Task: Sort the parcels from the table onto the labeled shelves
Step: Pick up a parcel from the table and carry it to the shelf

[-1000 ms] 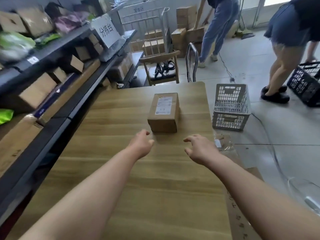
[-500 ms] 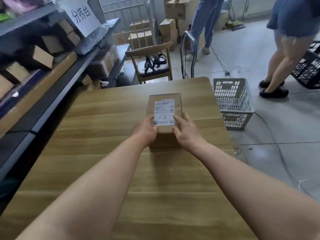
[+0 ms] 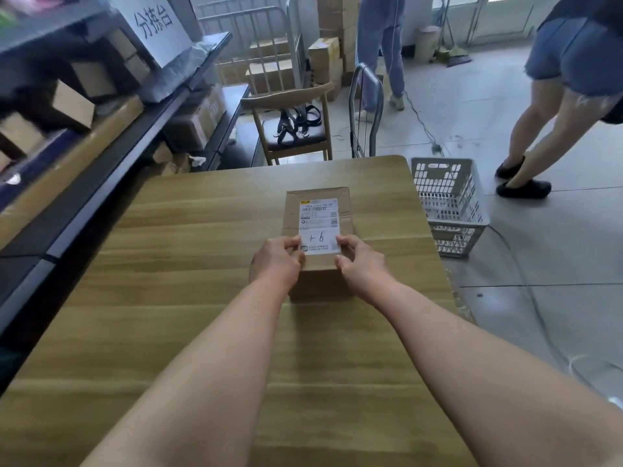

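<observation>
One parcel (image 3: 317, 207), a brown carton, sits at the middle of the bench (image 3: 202, 298); whether its near end is lifted off the wood cannot be told. It carries one white label (image 3: 319, 227) with "1-6" handwritten on it. Two hands hold it at the near end: the left hand (image 3: 276, 264) grips the left corner and the right hand (image 3: 362, 264) the right corner, each with its thumb on top by the label's lower edge. Shelves (image 3: 111, 163) run along the left, holding cartons too blurred to count, with one paper sign (image 3: 155, 25) on top. Beyond the bench stands one chair (image 3: 293, 106). One white basket (image 3: 448, 203) sits on the floor just beside the bench's right edge. Two people stand further back, one in jeans (image 3: 381, 45), one in shorts (image 3: 573, 79)
</observation>
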